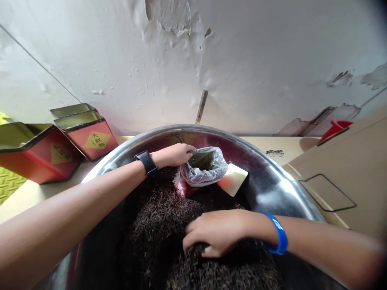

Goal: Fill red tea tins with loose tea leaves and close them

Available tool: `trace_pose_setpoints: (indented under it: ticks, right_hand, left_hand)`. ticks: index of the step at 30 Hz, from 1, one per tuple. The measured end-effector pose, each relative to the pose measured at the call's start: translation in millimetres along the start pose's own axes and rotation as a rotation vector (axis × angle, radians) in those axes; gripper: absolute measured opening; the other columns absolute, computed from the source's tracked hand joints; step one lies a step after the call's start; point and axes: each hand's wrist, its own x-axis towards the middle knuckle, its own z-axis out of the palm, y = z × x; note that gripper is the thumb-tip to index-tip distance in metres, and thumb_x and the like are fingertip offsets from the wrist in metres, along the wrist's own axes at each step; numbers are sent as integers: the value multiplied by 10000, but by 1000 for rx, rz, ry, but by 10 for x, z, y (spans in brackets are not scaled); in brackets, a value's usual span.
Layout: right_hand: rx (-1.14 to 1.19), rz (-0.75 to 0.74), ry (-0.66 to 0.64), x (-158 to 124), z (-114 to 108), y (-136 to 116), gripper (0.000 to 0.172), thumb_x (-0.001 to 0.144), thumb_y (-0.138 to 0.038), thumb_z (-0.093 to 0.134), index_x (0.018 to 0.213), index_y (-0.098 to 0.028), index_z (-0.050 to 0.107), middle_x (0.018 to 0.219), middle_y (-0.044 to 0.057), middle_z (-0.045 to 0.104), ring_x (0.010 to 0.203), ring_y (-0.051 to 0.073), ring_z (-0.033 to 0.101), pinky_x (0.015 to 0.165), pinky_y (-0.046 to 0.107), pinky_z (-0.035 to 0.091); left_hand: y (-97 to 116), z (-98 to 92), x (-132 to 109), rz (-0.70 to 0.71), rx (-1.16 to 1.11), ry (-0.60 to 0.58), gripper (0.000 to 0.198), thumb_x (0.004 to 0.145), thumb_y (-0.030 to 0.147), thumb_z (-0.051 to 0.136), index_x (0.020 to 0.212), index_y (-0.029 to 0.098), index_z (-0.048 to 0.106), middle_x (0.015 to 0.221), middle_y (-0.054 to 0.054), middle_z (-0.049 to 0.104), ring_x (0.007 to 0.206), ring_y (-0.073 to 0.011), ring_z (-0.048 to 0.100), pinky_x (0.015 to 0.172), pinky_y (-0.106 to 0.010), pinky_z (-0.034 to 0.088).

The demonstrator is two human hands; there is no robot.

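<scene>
A big steel basin (272, 177) holds a heap of dark loose tea leaves (157, 233). A red tin lined with a clear plastic bag (205, 167) stands in the leaves at the far side. My left hand (175, 155), with a black watch on the wrist, pinches the bag's left rim. My right hand (216, 233), a blue band on its wrist, lies curled on the heap with fingers dug into the leaves. A pale lid (234, 179) leans against the basin wall beside the bag.
Red tea tins (90, 135) with open tops stand at the left on the table, another (33, 151) nearer the edge. Glasses (274, 153) lie behind the basin. A cardboard box (347, 173) stands at the right, a peeling white wall behind.
</scene>
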Motion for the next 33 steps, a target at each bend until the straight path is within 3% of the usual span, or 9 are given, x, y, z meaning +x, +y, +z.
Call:
trace_pose_setpoints:
  ticks: [3,6,10,15,21,27,33]
  right_hand:
    - [9,-45,-6,-11,-9,16,375,732,-70,543,1094,-136,614,1027,78,614,859,149,569,679,216,400]
    - [16,-44,24,-15,-16,22,372,733,-66,541,1092,-135,610,1033,78,616,857,147,571,669,218,397]
    - [44,-4,42,-6,-19,14,326,800,-167,536,1123,-161,580,977,69,667,805,147,597,644,223,387]
    - [60,69,60,0,-16,-18,207,859,-352,513,952,-209,629,843,31,697,680,126,598,550,209,340]
    - [-27,119,87,2,-29,-55,437,871,-559,406,806,-193,637,716,39,684,552,117,541,483,224,266]
    - [-59,131,88,3,-27,-66,494,891,-576,335,841,-193,644,737,60,692,567,130,562,503,235,287]
    - [-84,137,242,-35,-95,-37,391,899,-501,401,790,-189,611,680,27,665,567,120,563,509,221,301]
  left_hand:
    - [-14,4,6,4,3,-2,339,837,225,397,1084,203,628,1041,-40,679,834,-155,611,718,-236,426]
    - [-12,0,10,1,6,-6,346,834,223,399,1096,197,624,1053,-43,676,850,-157,613,733,-236,431]
    - [9,-12,4,-2,16,-8,350,840,230,399,1109,196,621,1056,-41,676,860,-161,615,747,-241,434]
    - [26,-24,-7,0,22,-10,336,844,238,397,1089,200,623,1026,-35,682,836,-150,618,715,-230,432]
    - [30,-26,-9,9,25,-14,320,851,250,397,1072,194,621,1008,-36,684,809,-142,614,701,-226,425]
    - [27,-30,-12,12,19,-16,325,857,264,395,1079,188,619,1012,-54,678,824,-157,608,710,-240,419]
    - [1,-15,4,34,14,-21,344,857,256,398,1116,184,612,1028,-59,676,821,-153,600,725,-239,421]
